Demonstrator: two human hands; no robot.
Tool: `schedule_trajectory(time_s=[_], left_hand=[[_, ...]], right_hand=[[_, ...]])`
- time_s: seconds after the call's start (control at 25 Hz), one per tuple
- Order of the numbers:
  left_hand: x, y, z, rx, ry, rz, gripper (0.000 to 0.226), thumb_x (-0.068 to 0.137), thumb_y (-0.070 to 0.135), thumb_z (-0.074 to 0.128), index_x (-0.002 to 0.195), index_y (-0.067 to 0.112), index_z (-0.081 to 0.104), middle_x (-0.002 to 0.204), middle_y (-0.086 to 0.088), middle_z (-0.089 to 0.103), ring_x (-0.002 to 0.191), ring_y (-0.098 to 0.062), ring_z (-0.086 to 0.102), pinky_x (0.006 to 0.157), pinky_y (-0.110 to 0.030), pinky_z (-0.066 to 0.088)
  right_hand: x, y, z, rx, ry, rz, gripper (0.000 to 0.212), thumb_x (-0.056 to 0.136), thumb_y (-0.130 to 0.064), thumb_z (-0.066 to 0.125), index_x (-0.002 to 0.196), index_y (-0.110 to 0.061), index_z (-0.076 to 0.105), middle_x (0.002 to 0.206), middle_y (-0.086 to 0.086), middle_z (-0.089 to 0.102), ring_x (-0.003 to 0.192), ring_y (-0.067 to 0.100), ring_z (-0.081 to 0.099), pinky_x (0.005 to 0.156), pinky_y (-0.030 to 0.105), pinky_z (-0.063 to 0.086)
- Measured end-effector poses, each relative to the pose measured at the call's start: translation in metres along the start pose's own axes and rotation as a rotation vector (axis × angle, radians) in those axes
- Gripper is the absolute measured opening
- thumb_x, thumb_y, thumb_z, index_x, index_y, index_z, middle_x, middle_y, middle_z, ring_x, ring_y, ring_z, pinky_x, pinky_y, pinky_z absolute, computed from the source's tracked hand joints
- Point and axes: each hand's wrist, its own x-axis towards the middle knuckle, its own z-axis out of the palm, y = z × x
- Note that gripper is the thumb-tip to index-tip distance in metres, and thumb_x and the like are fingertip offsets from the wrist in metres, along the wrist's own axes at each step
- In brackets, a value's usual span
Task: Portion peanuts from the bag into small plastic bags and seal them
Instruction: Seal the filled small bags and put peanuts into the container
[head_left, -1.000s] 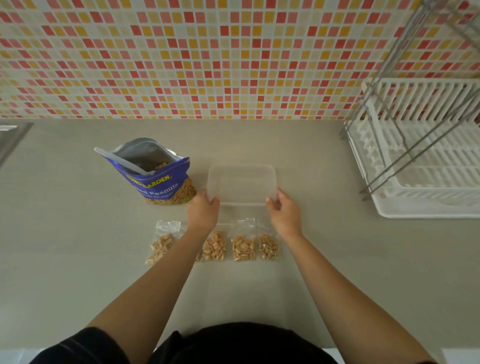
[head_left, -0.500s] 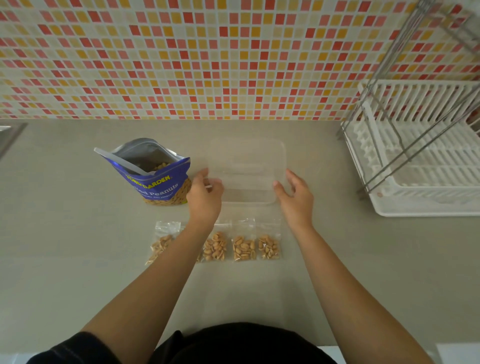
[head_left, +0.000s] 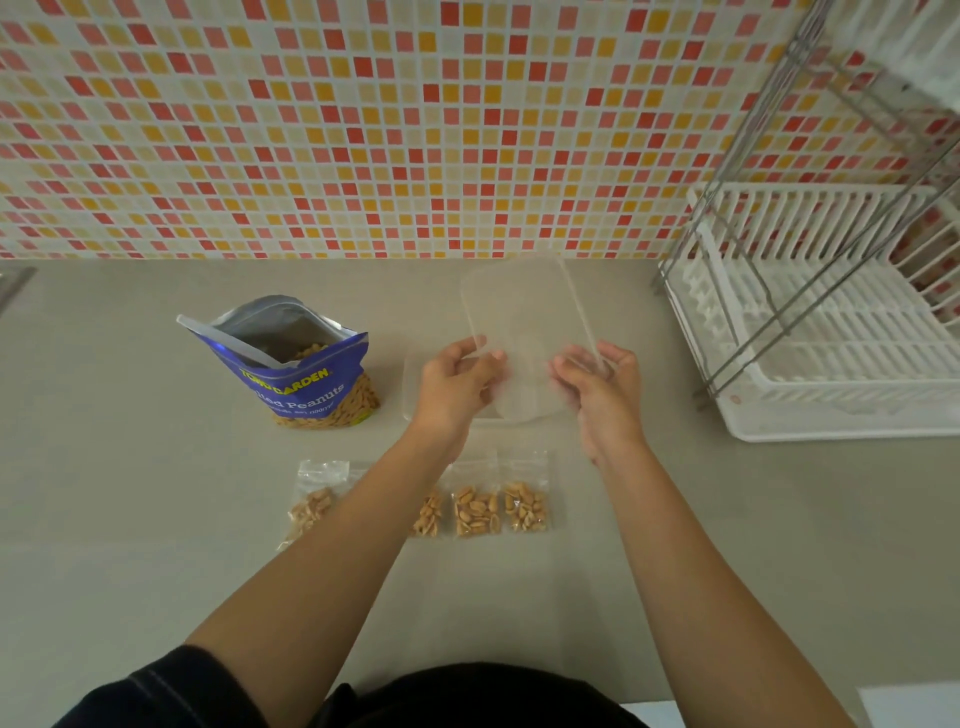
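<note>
Both hands (head_left: 457, 387) (head_left: 605, 389) grip a clear lid (head_left: 519, 312), seemingly tilted.

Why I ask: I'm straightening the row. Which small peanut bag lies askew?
The leftmost small bag: it lies tilted and apart; the other bags sit straight, side by side.

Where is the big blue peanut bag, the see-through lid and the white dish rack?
blue peanut bag (head_left: 304, 389): head view, on its printed front.
see-through lid (head_left: 519, 312): head view, on its flat middle.
white dish rack (head_left: 841, 410): head view, on its front wall.
</note>
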Motion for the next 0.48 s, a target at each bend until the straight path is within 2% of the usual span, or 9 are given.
schedule_trajectory(time_s=[0.12,0.24,0.36,0.44,0.48], left_hand=[[-0.002,-0.003,0.012,0.055,-0.014,0.032,0.045,0.087,-0.001,0.057,0.130,0.002,0.043,0.085,-0.005,0.063,0.079,-0.016,0.062,0.079,-0.023,0.054],[0.000,-0.008,0.023,0.182,-0.040,0.060,0.054,0.088,0.000,0.056,0.138,0.000,0.033,0.085,-0.003,0.062,0.080,-0.015,0.061,0.080,-0.024,0.054],[0.003,-0.021,0.038,0.681,-0.040,0.198,0.064,0.090,0.017,0.057,0.143,0.004,0.023,0.117,-0.003,0.055,0.099,-0.017,0.057,0.091,-0.030,0.049],[0.003,-0.037,0.045,1.024,-0.090,0.410,0.060,0.092,0.014,0.051,0.143,0.003,0.023,0.139,-0.014,0.044,0.121,-0.026,0.049,0.103,-0.034,0.040],[0.003,-0.047,0.049,1.169,-0.142,0.546,0.056,0.092,0.009,0.049,0.142,0.000,0.026,0.142,-0.020,0.040,0.127,-0.032,0.044,0.105,-0.036,0.036]], right_hand=[[-0.006,0.009,-0.006,-0.114,0.015,-0.079,0.040,0.082,-0.003,0.066,0.106,-0.020,0.039,0.105,-0.002,0.060,0.087,0.014,0.064,0.061,0.016,0.053],[-0.005,0.014,-0.022,-0.203,0.015,-0.117,0.047,0.087,-0.008,0.061,0.127,-0.022,0.040,0.108,-0.004,0.059,0.078,0.012,0.063,0.058,0.016,0.051],[0.003,0.015,-0.042,-0.178,0.133,-0.132,0.050,0.090,-0.004,0.056,0.135,-0.016,0.037,0.104,-0.004,0.056,0.072,0.009,0.060,0.055,0.014,0.050],[0.008,0.018,-0.055,-0.203,0.201,-0.107,0.051,0.091,-0.003,0.054,0.137,-0.014,0.035,0.103,-0.003,0.055,0.069,0.008,0.058,0.054,0.014,0.050],[0.010,0.020,-0.062,-0.217,0.223,-0.090,0.050,0.091,-0.003,0.053,0.137,-0.014,0.035,0.102,-0.003,0.055,0.068,0.008,0.057,0.053,0.013,0.049]])
